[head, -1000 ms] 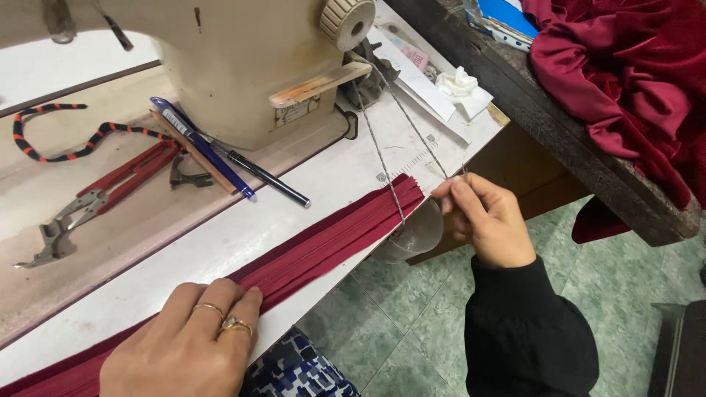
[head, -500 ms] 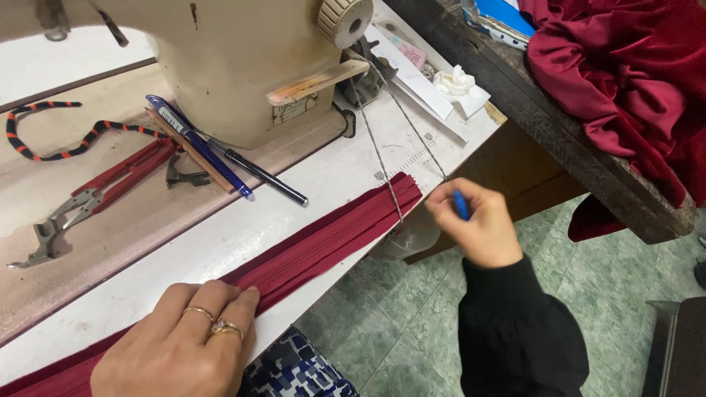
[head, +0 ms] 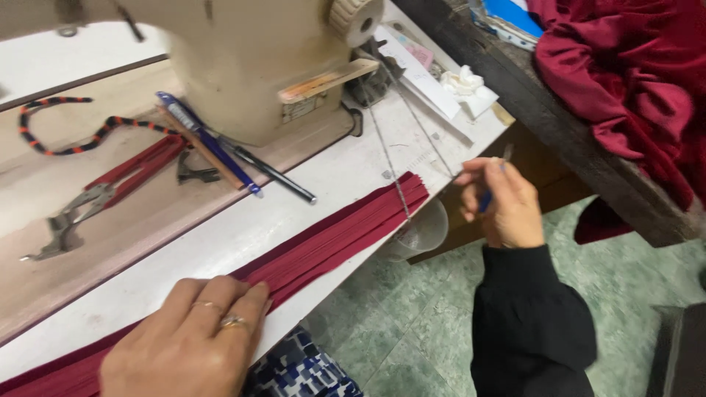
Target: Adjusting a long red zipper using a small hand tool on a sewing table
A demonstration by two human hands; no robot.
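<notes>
My left hand (head: 187,338) lies flat, fingers together, on a stack of long dark red fabric strips (head: 331,239) that runs along the front of the white sewing table (head: 220,242). My right hand (head: 504,206), in a black sleeve, hovers just off the table's right edge near the strips' end. It grips a small blue-handled tool (head: 487,200) with a thin metal tip pointing up. Thin threads (head: 386,154) run from the sewing machine (head: 243,66) down toward that hand.
Pens and a pencil (head: 213,151), red-handled pliers (head: 110,187) and an orange-and-black cord (head: 66,140) lie on the machine bed. A clear plastic cup (head: 423,231) hangs below the table edge. Dark red cloth (head: 625,81) is piled on a wooden bench (head: 559,125) at right.
My right hand closed around the blue tool, then rose slightly with its tip up. My left hand stayed pressed on the red strips.
</notes>
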